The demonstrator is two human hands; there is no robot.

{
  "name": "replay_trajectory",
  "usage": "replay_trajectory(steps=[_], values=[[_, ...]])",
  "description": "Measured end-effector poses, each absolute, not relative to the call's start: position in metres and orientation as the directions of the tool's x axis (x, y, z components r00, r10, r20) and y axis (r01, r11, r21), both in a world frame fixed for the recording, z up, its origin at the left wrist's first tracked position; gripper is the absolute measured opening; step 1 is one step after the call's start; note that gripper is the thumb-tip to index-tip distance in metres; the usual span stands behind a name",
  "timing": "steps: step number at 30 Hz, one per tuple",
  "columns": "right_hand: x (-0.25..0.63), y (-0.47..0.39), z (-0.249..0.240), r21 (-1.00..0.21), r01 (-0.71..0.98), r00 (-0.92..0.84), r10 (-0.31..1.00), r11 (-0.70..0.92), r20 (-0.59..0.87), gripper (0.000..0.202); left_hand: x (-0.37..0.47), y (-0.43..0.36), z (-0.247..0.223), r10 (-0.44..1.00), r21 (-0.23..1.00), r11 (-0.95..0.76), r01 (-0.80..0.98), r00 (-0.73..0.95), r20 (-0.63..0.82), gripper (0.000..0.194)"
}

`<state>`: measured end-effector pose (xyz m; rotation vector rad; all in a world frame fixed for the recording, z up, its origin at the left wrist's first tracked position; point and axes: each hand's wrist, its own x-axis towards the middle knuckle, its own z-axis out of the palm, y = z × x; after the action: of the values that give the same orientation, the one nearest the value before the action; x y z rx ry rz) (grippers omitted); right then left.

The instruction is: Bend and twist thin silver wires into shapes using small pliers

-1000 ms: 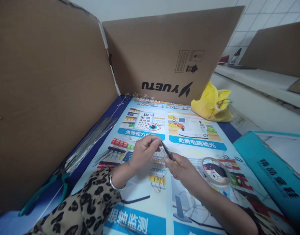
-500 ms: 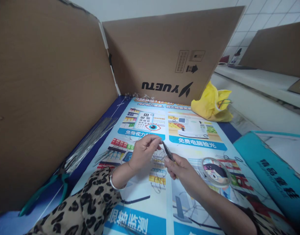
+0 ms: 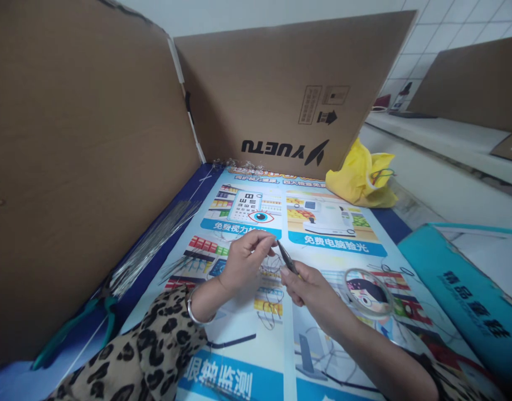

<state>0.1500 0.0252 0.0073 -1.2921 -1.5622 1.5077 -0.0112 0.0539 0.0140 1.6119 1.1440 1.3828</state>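
Note:
Thumb and fingers of my left hand (image 3: 249, 256) are pinched together on a thin wire, most of it hidden by the fingers. My right hand (image 3: 300, 285) is wrapped round a pair of pliers (image 3: 286, 259), whose dark narrow jaws point up and left and meet the left fingertips. The pliers' handles are mostly covered by the palm. Bent wire loops (image 3: 269, 313) lie on the printed poster (image 3: 256, 345) just below the hands.
A bundle of straight wires (image 3: 155, 245) and green-handled pliers (image 3: 82, 328) lie at the left. Tall cardboard panels (image 3: 281, 83) stand left and behind. A tape roll (image 3: 391, 303), yellow bag (image 3: 356, 178) and turquoise box (image 3: 460, 295) are on the right.

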Motion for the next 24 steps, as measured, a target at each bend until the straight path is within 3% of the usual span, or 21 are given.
replay_trajectory(steps=[17,24], values=[[0.151,0.026,0.008,-0.949,0.296,-0.371,0.903,-0.105,-0.216,0.034,-0.018,0.057,0.019,0.936,0.897,-0.348,0.272,0.143,0.320,0.022],[0.158,0.029,0.011,-0.911,0.411,-0.382,0.911,0.017,-0.156,0.037,-0.020,0.058,0.032,0.957,0.967,-0.217,0.135,0.227,0.183,0.023]])
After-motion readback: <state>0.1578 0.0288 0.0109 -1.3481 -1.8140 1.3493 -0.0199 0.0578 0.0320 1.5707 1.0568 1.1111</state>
